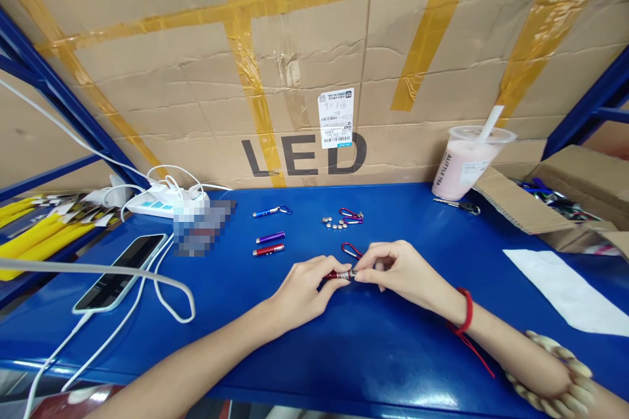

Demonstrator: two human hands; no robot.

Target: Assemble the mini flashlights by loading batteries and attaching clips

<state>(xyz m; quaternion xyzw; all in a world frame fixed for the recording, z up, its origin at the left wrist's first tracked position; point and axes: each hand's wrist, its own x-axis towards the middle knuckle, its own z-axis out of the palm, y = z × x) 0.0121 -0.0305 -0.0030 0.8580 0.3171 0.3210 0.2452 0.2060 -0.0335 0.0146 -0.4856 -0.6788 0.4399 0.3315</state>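
Glossy tabletop (295, 360), left fingers (328, 266) and right fingers (369, 275) tight around a slim red cylinder (341, 275).

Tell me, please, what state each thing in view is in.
Held tube: in left hand, right hand at its end
Blue tube: lying, clip attached
Purple tube: lying, no clip attached
Red tube: lying, no clip attached
Discs: loose
Phone: face up, screen dark, cable plugged in
Power strip: plugs inserted
Cup: lidded, straw in
Box: open
Carton: taped
Paper: lying flat
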